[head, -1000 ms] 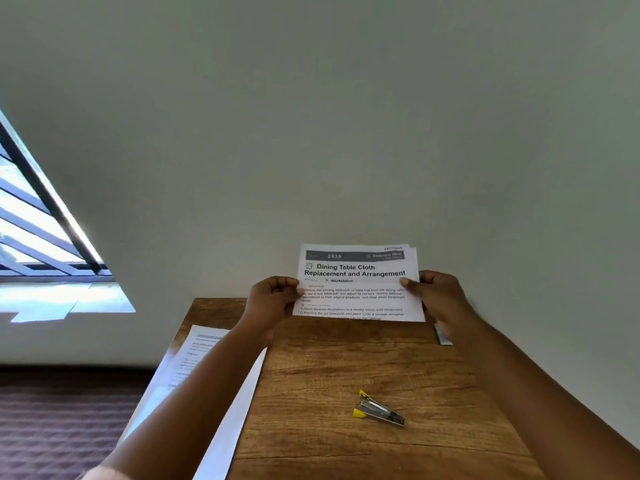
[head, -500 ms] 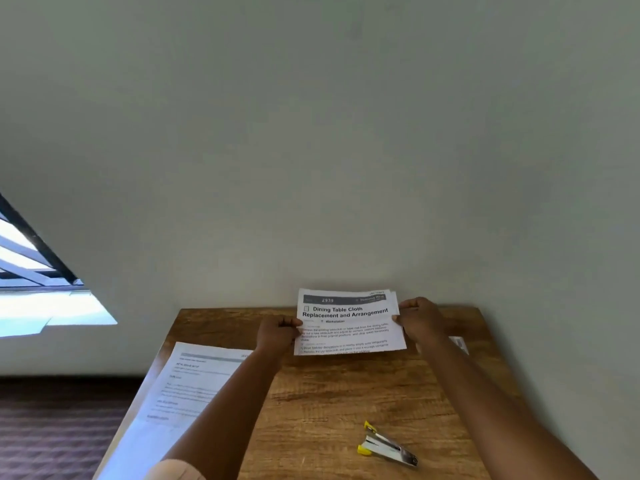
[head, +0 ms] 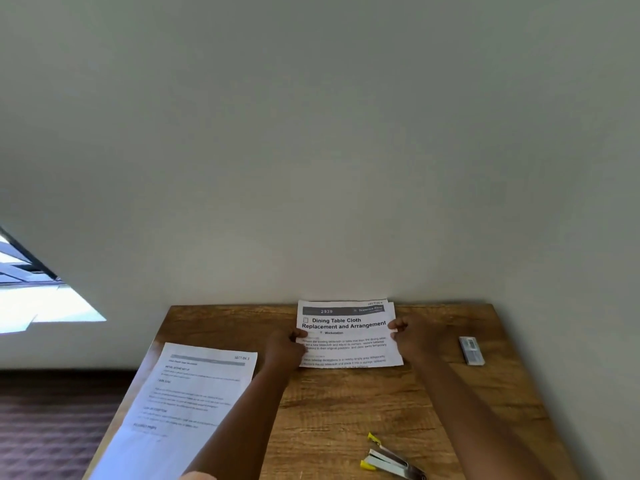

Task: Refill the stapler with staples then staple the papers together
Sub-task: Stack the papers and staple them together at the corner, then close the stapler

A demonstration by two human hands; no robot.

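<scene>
I hold a small stack of printed papers (head: 346, 332) upright, its lower edge on the wooden table (head: 346, 410) near the wall. My left hand (head: 285, 344) grips the stack's left edge and my right hand (head: 410, 336) grips its right edge. The top sheet is titled "Dining Table Cloth Replacement and Arrangement". A silver stapler (head: 389, 459) with yellow tips lies open on the table near the front edge, between my forearms. A small box of staples (head: 471, 349) rests to the right of my right hand.
Another printed sheet (head: 183, 403) lies on the table's left side and overhangs the left edge. A plain wall rises right behind the table. Dark carpet (head: 52, 427) and a window (head: 27, 271) are at the left.
The view has tilted upward, so the table and hands appear lower in the frame. The stack has come down from in front of the wall to stand on the table.
</scene>
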